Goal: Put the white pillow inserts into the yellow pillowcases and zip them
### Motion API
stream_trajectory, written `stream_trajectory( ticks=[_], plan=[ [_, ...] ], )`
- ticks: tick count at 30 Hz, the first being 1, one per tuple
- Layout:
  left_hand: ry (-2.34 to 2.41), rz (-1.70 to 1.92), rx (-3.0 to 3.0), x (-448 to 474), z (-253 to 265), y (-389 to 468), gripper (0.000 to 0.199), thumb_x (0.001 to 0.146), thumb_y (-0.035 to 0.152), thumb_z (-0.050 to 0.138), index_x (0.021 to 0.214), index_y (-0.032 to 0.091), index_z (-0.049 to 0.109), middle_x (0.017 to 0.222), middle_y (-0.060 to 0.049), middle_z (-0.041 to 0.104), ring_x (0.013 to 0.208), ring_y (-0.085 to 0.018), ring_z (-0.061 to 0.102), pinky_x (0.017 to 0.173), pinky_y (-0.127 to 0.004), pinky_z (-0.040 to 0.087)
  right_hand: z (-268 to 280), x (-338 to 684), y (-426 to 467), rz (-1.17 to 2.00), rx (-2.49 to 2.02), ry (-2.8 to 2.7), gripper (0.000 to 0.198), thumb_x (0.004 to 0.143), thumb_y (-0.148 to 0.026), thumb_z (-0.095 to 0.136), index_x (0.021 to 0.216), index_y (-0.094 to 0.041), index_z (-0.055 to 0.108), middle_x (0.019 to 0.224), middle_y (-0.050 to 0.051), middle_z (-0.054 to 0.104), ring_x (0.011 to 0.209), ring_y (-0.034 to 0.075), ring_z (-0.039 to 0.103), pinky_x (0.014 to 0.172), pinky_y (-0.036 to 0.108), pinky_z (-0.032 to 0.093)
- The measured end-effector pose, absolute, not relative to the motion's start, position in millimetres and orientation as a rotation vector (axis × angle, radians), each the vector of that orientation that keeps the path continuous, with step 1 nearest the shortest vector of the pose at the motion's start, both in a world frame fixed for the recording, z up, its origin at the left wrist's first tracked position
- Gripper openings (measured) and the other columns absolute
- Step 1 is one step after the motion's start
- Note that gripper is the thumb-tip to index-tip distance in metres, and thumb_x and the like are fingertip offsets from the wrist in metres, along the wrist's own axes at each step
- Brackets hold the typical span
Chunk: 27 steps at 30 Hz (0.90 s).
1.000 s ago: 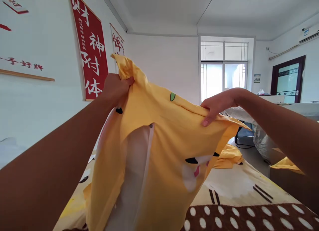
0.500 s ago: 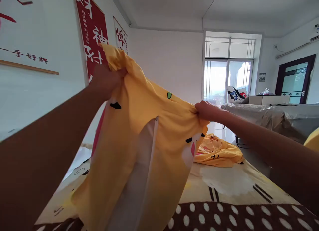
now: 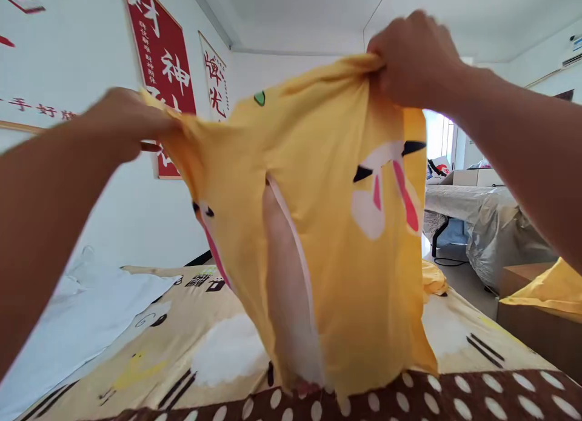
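Observation:
A yellow cloth cover (image 3: 334, 227) hangs stretched between my hands above the bed. It has rabbit prints, a small green patch and a long, pale-edged slit down its front, which gapes open. My left hand (image 3: 130, 124) is closed on its upper left corner, slightly blurred. My right hand (image 3: 416, 60) grips the upper right part and is held higher than the left. The fingertips of both hands are partly hidden by the fabric. Below the slit, the cloth's lower edge hangs over the brown dotted band of the bedspread (image 3: 227, 354).
White cloth (image 3: 104, 312) lies on the bed at left. More yellow fabric (image 3: 434, 278) is partly hidden behind the cover. On the right, yellow cloth (image 3: 552, 291) lies over a brown box (image 3: 527, 330). A plastic-wrapped table (image 3: 493, 227) stands behind.
My right hand has risen well above the left, lifting that side of the cover, while my left hand has moved left. The cover now hangs more upright and the view has shifted slightly.

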<state>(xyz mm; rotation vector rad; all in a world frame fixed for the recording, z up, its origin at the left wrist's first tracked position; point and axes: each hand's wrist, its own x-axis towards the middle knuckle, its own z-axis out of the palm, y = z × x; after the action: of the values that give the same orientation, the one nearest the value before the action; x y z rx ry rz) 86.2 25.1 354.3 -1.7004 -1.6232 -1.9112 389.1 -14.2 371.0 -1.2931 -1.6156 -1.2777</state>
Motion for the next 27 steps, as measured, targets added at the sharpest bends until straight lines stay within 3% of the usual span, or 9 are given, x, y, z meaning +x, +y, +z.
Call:
stream_trajectory(
  ticks=[2,5,7,8,11,14,18,23,27],
  plan=[
    [-1.477,-1.834,-1.854,106.6,348.2,23.6,0.048,0.074,0.027,0.069,0.119,0.012,0.059,0.125,-0.009,0.059,0.114,-0.029,0.054,0.102,-0.058,0.036,364.6,380.9,-6.4,-1.241,-1.288,-1.7,0.011,0.07,-0.003,0.049,0.069,-0.013,0.053,0.094,0.008,0.06,0.109,0.035,0.055,0.086,0.047,0.04],
    [-1.146,-1.391,-2.555,148.3,351.8,8.4,0.074,0.072,0.038,0.07,0.138,0.034,0.037,0.127,0.002,0.057,0.113,-0.02,0.057,0.099,-0.045,0.043,361.0,361.1,3.7,-1.164,-1.201,-1.781,0.013,0.068,-0.003,0.053,0.063,-0.015,0.051,0.083,0.008,0.059,0.099,0.031,0.059,0.081,0.043,0.045],
    [-1.113,-1.071,-2.741,172.3,356.4,-1.9,0.078,0.065,0.031,0.075,0.136,0.03,0.043,0.113,0.0,0.063,0.104,-0.021,0.062,0.092,-0.041,0.048,362.0,346.3,5.1,-1.128,-1.12,-1.768,0.012,0.069,-0.007,0.055,0.062,-0.017,0.051,0.079,0.008,0.057,0.093,0.032,0.059,0.076,0.043,0.046],
    [-1.12,-1.026,-2.699,180.9,357.8,-5.2,0.07,0.063,0.027,0.075,0.128,0.025,0.051,0.105,-0.001,0.064,0.097,-0.022,0.065,0.088,-0.04,0.05,363.3,339.9,3.7,-1.109,-1.074,-1.758,0.011,0.068,-0.009,0.055,0.064,-0.017,0.051,0.078,0.008,0.056,0.091,0.032,0.059,0.074,0.043,0.047],
    [-1.08,-1.156,-2.438,191.5,356.9,-7.6,0.026,0.068,0.023,0.067,0.093,0.015,0.066,0.082,-0.002,0.061,0.082,-0.023,0.065,0.08,-0.042,0.052,366.7,329.6,-5.3,-0.982,-0.953,-1.761,0.008,0.067,-0.014,0.059,0.071,-0.018,0.055,0.079,0.007,0.056,0.089,0.031,0.059,0.072,0.04,0.047],
    [-1.056,-1.214,-2.287,184.9,351.9,-4.0,0.008,0.072,0.022,0.062,0.077,0.015,0.063,0.071,0.0,0.055,0.078,-0.021,0.063,0.081,-0.041,0.051,361.1,332.7,-11.3,-0.658,-0.903,-1.857,0.015,0.071,-0.02,0.064,0.085,-0.018,0.058,0.084,0.004,0.06,0.09,0.024,0.059,0.072,0.033,0.049],
    [-1.085,-1.265,-2.143,167.9,349.5,2.8,0.009,0.074,0.024,0.061,0.077,0.016,0.065,0.072,0.0,0.056,0.077,-0.018,0.058,0.083,-0.036,0.05,320.3,345.5,0.1,-0.01,-0.814,-2.158,0.031,0.074,-0.03,0.067,0.101,-0.018,0.059,0.097,0.002,0.065,0.09,0.017,0.061,0.074,0.027,0.051],
    [-1.131,-1.522,-1.959,150.7,356.1,-8.4,0.015,0.071,0.027,0.066,0.082,0.016,0.067,0.07,0.002,0.053,0.074,-0.014,0.053,0.083,-0.033,0.05,232.6,357.3,38.1,0.746,-0.986,-2.406,0.038,0.063,-0.03,0.074,0.097,-0.015,0.064,0.102,0.006,0.068,0.088,0.02,0.064,0.073,0.029,0.053],
    [-1.211,-1.656,-1.764,139.2,363.1,-28.3,0.028,0.071,0.027,0.068,0.096,0.013,0.066,0.076,0.005,0.053,0.084,-0.016,0.054,0.092,-0.042,0.047,178.3,367.8,58.8,0.659,-1.139,-2.483,0.037,0.061,-0.023,0.072,0.096,-0.015,0.066,0.101,0.004,0.067,0.091,0.022,0.062,0.073,0.027,0.051]
  ],
)
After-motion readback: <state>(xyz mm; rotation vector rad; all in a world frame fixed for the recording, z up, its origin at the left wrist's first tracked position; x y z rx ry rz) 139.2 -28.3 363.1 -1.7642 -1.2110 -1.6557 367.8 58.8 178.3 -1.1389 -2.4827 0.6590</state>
